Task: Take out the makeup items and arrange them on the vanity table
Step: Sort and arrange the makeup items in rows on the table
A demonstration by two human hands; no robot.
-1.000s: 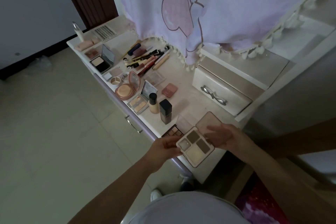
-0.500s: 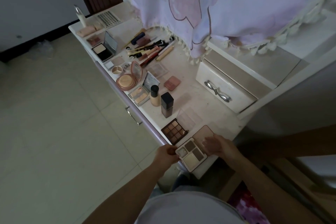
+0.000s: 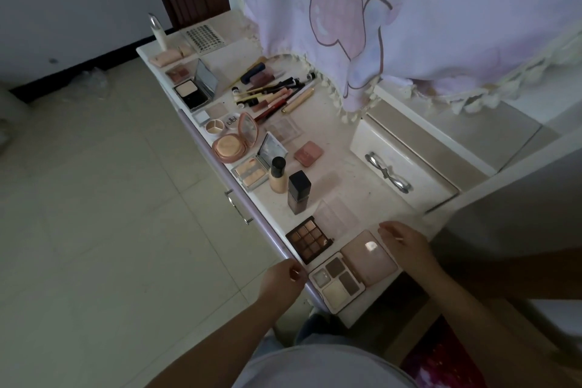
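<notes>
Now the open palette (image 3: 352,271) lies flat showing four pans, both hands' fingers released.

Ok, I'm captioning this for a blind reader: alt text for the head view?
Two bare hands, left and right, flank an open four-pan palette lying at the near end of a white vanity table. Beyond it sit a brown eyeshadow palette, foundation bottles, compacts and brushes.

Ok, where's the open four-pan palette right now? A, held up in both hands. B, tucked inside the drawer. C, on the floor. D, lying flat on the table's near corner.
D: the four-pan palette lies open on the table by the nine-pan palette; the left hand is off it, the right hand at its lid.
</notes>
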